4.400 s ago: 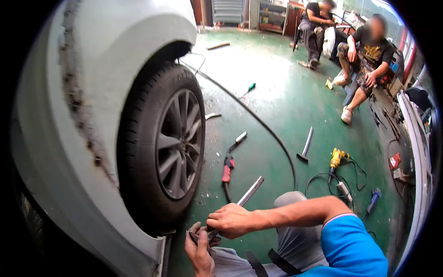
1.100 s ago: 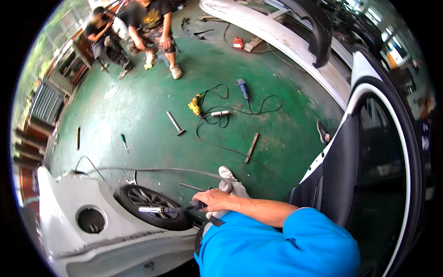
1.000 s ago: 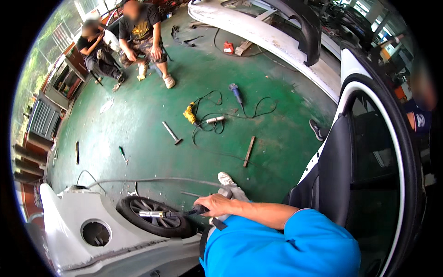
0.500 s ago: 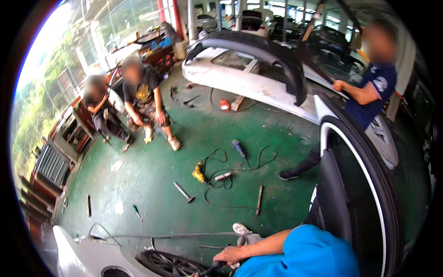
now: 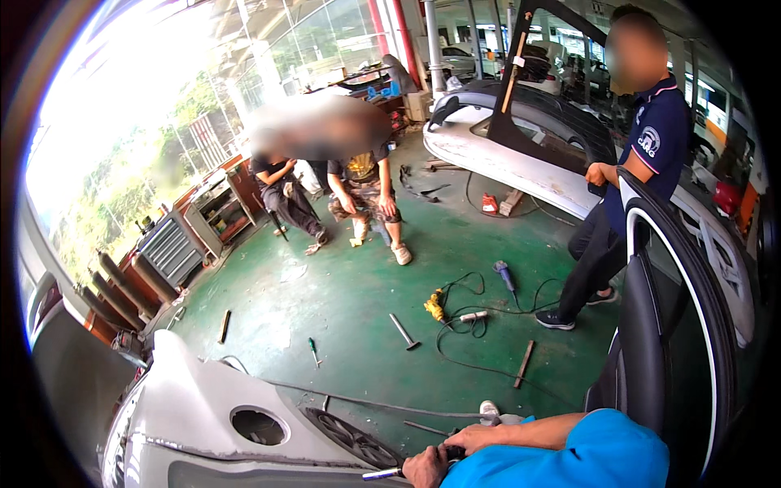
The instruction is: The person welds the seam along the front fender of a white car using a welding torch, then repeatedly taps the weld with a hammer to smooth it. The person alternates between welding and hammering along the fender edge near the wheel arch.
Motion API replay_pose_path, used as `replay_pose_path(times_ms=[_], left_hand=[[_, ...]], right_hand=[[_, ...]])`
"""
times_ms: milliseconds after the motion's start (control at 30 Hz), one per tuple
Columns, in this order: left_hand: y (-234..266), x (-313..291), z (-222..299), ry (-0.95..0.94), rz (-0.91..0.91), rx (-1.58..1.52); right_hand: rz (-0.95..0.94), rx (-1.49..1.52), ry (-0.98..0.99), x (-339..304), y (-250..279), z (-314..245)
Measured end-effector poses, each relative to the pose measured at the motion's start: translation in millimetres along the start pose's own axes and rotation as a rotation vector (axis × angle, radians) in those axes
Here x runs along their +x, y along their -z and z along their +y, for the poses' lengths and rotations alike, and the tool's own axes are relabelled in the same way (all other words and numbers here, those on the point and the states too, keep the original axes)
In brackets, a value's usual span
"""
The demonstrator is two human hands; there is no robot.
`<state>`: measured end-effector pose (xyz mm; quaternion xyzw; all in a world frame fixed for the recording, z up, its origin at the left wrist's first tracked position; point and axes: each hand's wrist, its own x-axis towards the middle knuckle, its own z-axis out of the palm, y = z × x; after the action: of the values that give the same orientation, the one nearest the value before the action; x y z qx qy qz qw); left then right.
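Note:
At the lower edge, my right hand reaches in from a blue sleeve, its fingers closed on the dark part of a hand tool. Beside it, my left hand is wrapped round the same tool. The tool's silver tubular end sticks out leftward over a grey car body panel. Much of the tool is hidden by my fingers, so its kind cannot be told. Just beyond lies a dark spoked wheel, and a grey hose runs across the floor close to my hands.
A co-worker at the right grips a dark window frame near an open car door. Two people sit at the back. On the green floor lie a hammer, a yellow power tool, cables and a purple grinder.
The view has swung left and up, so the room has shifted right and down. More of my left hand, the silver tool end and the grey panel now show. The window frame is more fully visible.

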<state>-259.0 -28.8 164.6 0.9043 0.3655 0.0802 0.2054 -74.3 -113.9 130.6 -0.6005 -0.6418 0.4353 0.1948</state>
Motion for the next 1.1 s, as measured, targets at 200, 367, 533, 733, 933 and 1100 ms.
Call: replay_pose_path(times_ms=[200,367,533,733,933,1100], left_hand=[[-4,23,-3,-0.164,0.245,0.026],[-5,24,-6,-0.142,0.307,0.069],[-5,16,-8,-0.100,0.340,0.002],[-27,1,-8,-0.116,0.232,-0.127],[-38,-1,-11,-0.030,0.140,-0.037],[-42,1,-7,-0.052,0.155,-0.068]], right_hand=[[0.072,0.003,0.018,5,3,13],[0.028,-0.064,0.027,11,17,6],[-0.091,-0.031,0.006,19,22,-3],[-0.078,0.019,-0.032,9,13,9],[-0.022,0.055,0.011,12,-9,36],[-0.074,-0.023,-0.034,9,-3,46]])
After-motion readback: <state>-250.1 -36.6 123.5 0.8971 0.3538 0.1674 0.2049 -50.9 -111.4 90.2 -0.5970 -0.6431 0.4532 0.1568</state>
